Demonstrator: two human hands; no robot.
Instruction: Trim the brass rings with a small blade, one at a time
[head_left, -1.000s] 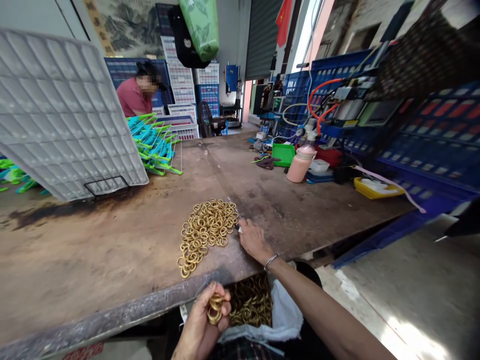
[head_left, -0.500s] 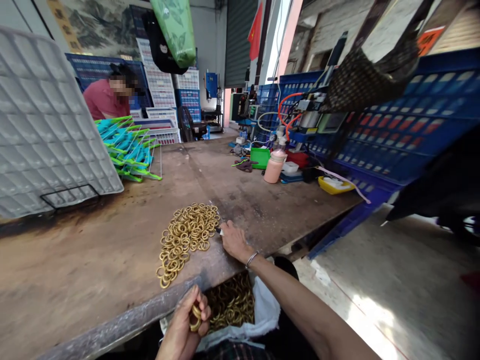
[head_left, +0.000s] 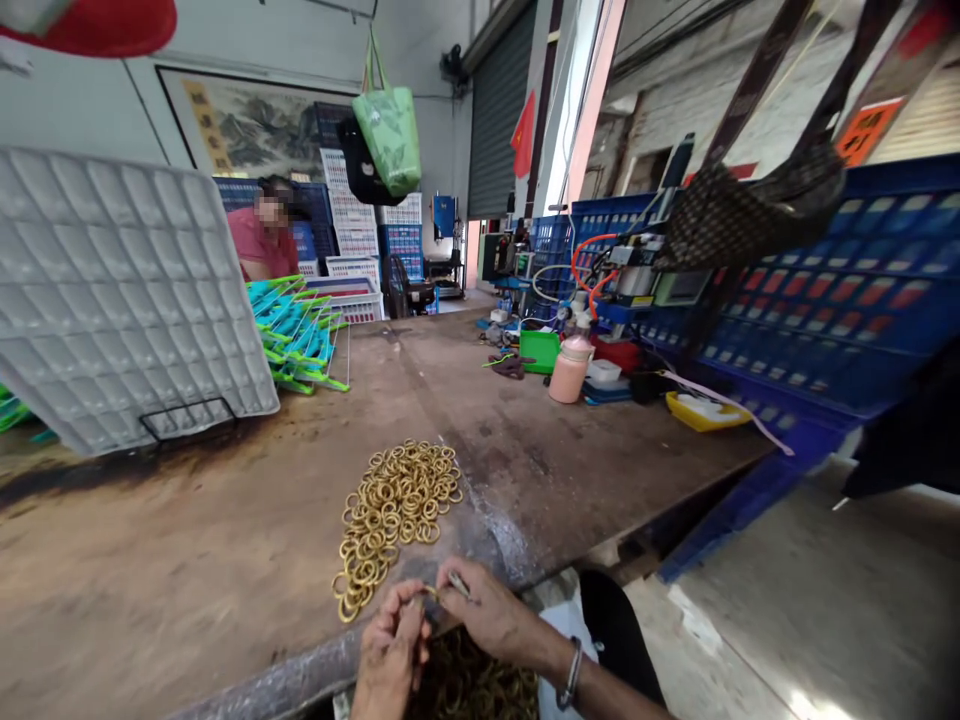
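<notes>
My left hand is closed, its fingertips pinching a brass ring just above the table's front edge. Close beside it, my right hand is closed around a small slim metallic tool, whose exact kind I cannot make out. The right fingertips meet the ring too. Just beyond both hands lies a loose pile of brass rings on the worn brown tabletop. Below the hands, more brass rings fill a container with a pale liner, partly hidden by my right forearm.
A grey ridged plastic panel stands at the left, with green and turquoise plastic pieces behind it. Further back are a pink bottle, a green tray and a yellow tray. Another person sits across the table.
My right hand has come back from the pile's right edge to meet my left at the table's front edge. The left hand has risen slightly. The view has tilted up and turned left.
</notes>
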